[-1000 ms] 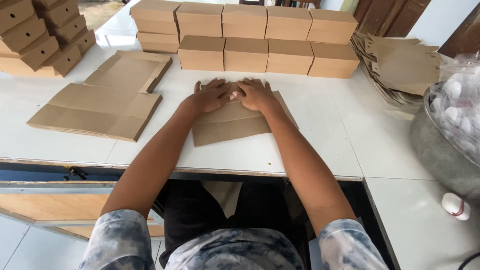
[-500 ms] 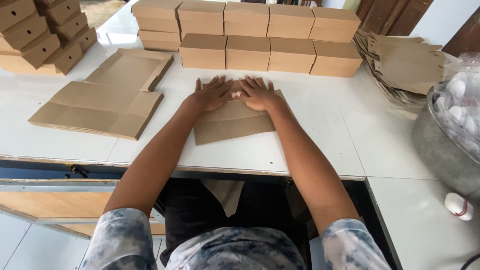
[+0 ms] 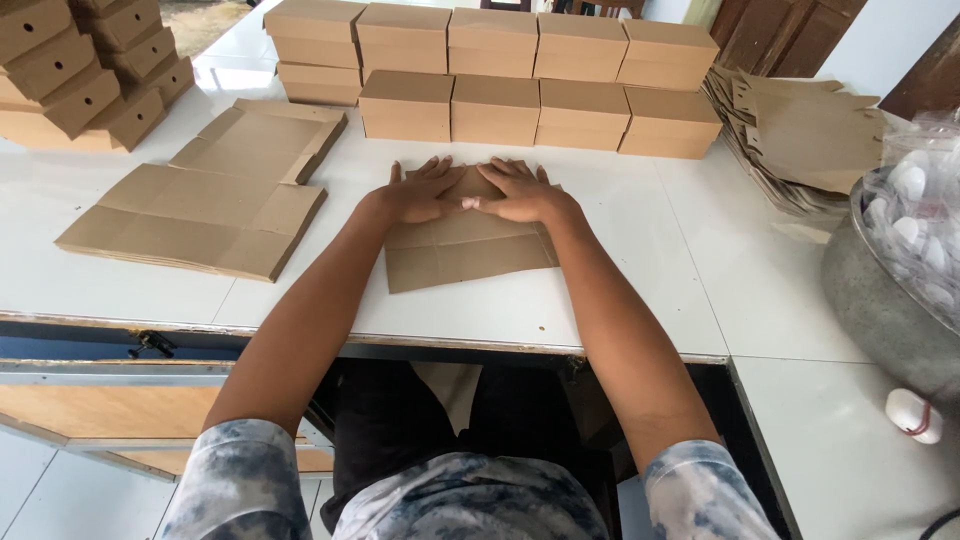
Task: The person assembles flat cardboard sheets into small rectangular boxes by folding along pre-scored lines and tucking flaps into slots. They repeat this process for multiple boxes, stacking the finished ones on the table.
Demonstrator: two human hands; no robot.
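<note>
From the head view, we see both hands pressed flat, fingers spread, on a folded brown cardboard sheet (image 3: 468, 245) that lies on the white table (image 3: 650, 260) right in front of us. Our left hand (image 3: 418, 190) and right hand (image 3: 518, 192) rest on the sheet's far part, thumbs nearly meeting in the middle; neither grips anything, palms simply bear down on the card. To the left lies a pile of flat cardboard blanks (image 3: 200, 205), well apart from the sheet. Beyond the hands stand rows of finished cardboard boxes (image 3: 540, 75), with more stacked boxes (image 3: 80, 70) at the far left. At the right, a heap of cut cardboard pieces (image 3: 800, 135) sits near a grey metal bowl (image 3: 880, 300) holding small white items.
</note>
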